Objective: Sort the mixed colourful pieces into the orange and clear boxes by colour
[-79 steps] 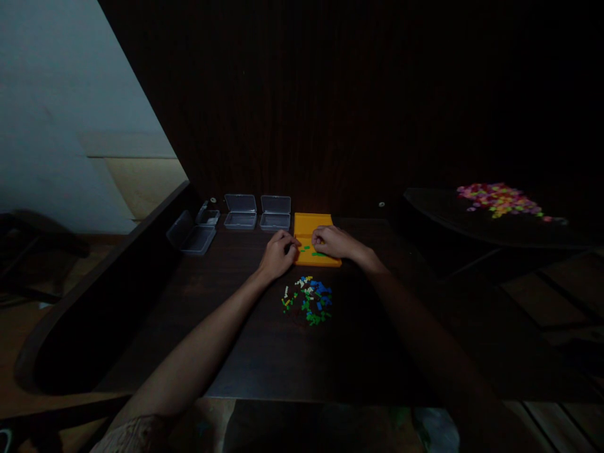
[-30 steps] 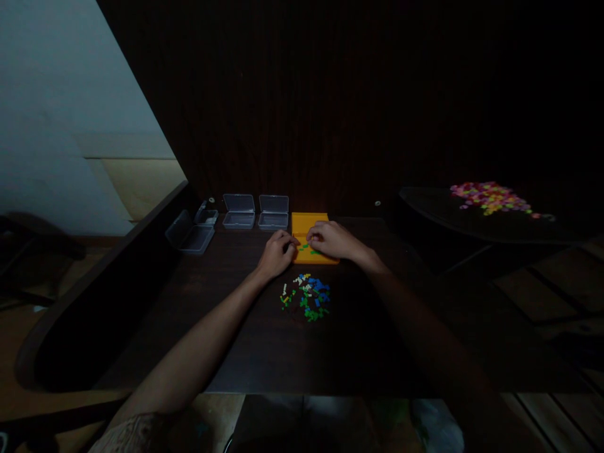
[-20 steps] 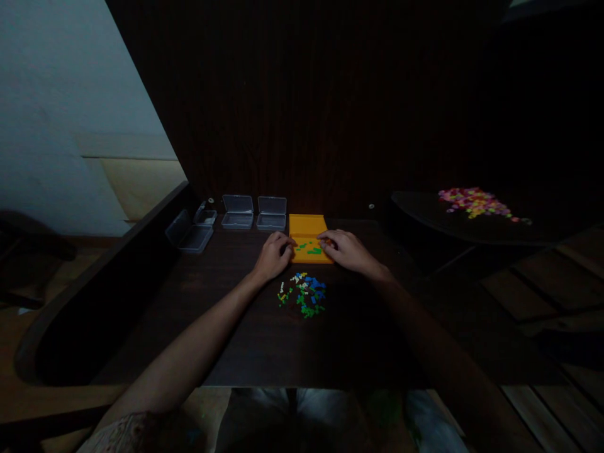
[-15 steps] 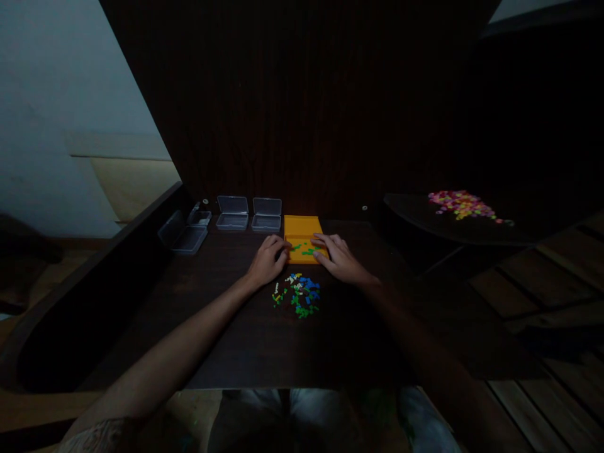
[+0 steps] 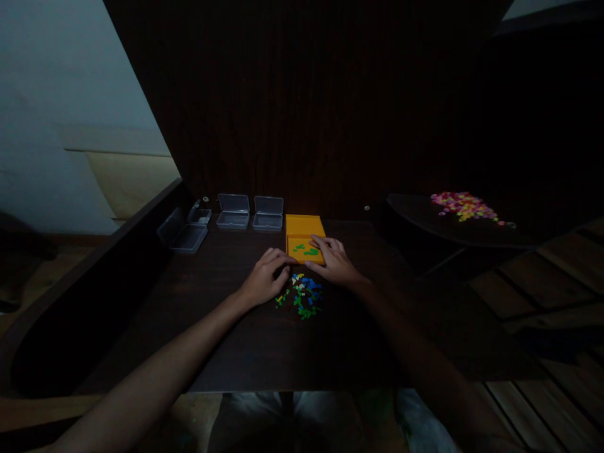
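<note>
A yellow plastic box (image 5: 304, 224) lies with its lid folded back on the dark table, and several small green bricks (image 5: 310, 251) are in its tray. My right hand (image 5: 336, 263) holds the box's right side, thumb at the front edge and fingertips near the hinge side. Near the box's front left corner is my left hand (image 5: 267, 277), its fingers stretched forward and thumb apart, with nothing visible in it. Its thumb is beside a loose pile of tiny blue, green, white and yellow bricks (image 5: 309, 302), partly covering the pile's left side.
Clear plastic cases stand open at the back left: one case (image 5: 233, 220), another case (image 5: 268, 222) and a nearer case (image 5: 189, 239). On a curved side shelf (image 5: 415, 223) to the right lies a heap of pink, red and yellow pieces (image 5: 465, 206). A dark panel (image 5: 302, 113) rises behind.
My left hand has drawn back from the box's left side toward me, over the pile's left edge. My right thumb has moved left along the box's front edge.
</note>
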A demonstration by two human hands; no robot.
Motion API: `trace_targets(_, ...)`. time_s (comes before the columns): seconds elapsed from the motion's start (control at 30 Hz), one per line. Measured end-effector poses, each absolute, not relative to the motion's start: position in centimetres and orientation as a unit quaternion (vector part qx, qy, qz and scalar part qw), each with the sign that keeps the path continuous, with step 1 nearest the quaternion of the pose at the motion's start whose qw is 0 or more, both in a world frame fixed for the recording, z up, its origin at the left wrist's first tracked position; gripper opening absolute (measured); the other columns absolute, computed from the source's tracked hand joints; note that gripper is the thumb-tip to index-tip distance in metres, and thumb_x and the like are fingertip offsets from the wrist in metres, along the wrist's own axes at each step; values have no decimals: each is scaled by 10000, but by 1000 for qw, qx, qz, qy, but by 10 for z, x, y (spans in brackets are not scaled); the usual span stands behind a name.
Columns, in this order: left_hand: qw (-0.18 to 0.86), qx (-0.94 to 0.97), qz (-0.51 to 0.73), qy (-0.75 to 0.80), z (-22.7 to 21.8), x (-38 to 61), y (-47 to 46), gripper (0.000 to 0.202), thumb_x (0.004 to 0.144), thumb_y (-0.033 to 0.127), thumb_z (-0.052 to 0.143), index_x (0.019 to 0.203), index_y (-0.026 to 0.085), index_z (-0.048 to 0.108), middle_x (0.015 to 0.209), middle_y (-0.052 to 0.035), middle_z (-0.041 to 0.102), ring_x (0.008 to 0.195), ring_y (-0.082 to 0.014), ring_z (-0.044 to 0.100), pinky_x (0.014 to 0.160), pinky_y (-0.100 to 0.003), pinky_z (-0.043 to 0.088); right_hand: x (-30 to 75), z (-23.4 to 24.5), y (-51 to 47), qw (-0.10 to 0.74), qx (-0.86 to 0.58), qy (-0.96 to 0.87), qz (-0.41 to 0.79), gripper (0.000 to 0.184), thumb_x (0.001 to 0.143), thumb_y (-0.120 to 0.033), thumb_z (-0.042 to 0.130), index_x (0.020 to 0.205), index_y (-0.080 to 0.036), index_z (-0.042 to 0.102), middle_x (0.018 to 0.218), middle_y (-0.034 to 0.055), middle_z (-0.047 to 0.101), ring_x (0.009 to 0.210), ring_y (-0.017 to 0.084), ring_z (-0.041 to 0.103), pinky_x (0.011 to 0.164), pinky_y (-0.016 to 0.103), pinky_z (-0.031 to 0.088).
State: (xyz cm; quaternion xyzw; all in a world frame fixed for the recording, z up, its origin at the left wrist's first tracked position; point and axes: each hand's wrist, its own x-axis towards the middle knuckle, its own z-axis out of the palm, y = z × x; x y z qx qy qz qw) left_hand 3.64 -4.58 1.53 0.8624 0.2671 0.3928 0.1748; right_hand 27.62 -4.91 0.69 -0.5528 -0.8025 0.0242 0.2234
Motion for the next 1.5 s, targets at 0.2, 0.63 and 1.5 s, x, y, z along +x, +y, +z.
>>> trace_targets(0.2, 192, 903, 321, 212, 25, 35, -50, 192, 895, 169, 508, 999, 169, 669, 970, -72, 635, 945, -196, 571, 879, -356, 480, 276, 13, -59, 270, -527, -806, -11, 458, 880, -352, 560, 1301, -173, 541, 1254, 141, 606, 1157, 322, 466, 1000, 496, 349)
trace_targets(0.63, 256, 933, 189, 169, 32, 36, -62, 182, 753, 166, 620, 927, 176, 672, 943, -56, 612, 921, -203, 573, 893, -338, 476, 257, 26, -98, 299, -328, -889, 113, 77, 811, -162, 579, 787, -199, 642, 771, 31, 615, 789, 191, 554, 762, 347, 411)
trace_targets(1.5, 277, 928, 182, 169, 30, 36, -60, 133, 773, 149, 618, 872, 187, 698, 890, -42, 628, 886, -185, 570, 850, -298, 462, 259, 41, -111, 118, -358, -902, 209, 233, 742, -338, 783, 939, -222, 740, 919, 37, 722, 816, 189, 668, 735, 280, 465)
